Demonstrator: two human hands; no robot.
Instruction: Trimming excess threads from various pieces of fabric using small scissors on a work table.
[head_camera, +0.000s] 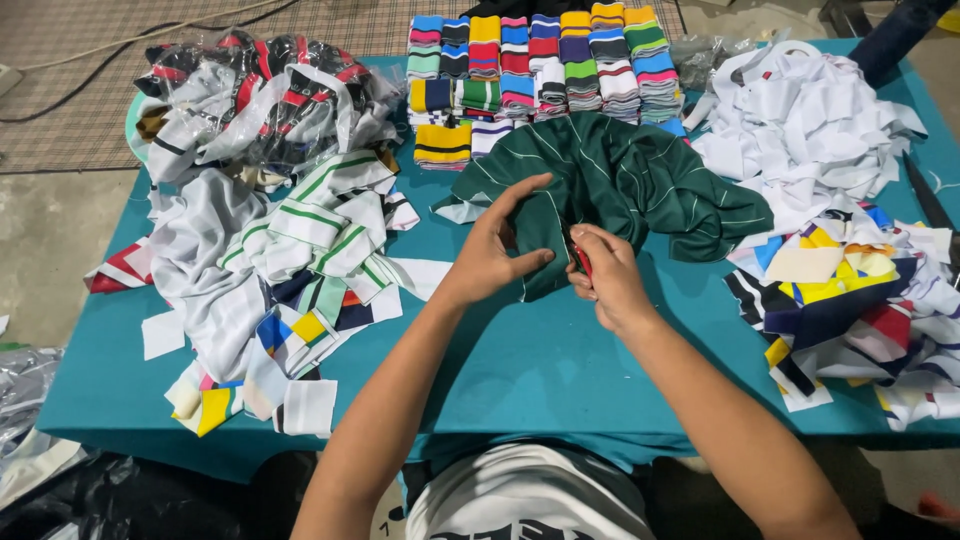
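Your right hand is closing on a small red tool, and your left hand is pinching the green shirt just beside it. Folded striped bands are stacking beyond; loose scraps are still piling either side on the counter, so much looks left.

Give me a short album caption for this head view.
Both hands work a green striped cloth on a teal table: left hand pinches it, right hand holds a small red tool.
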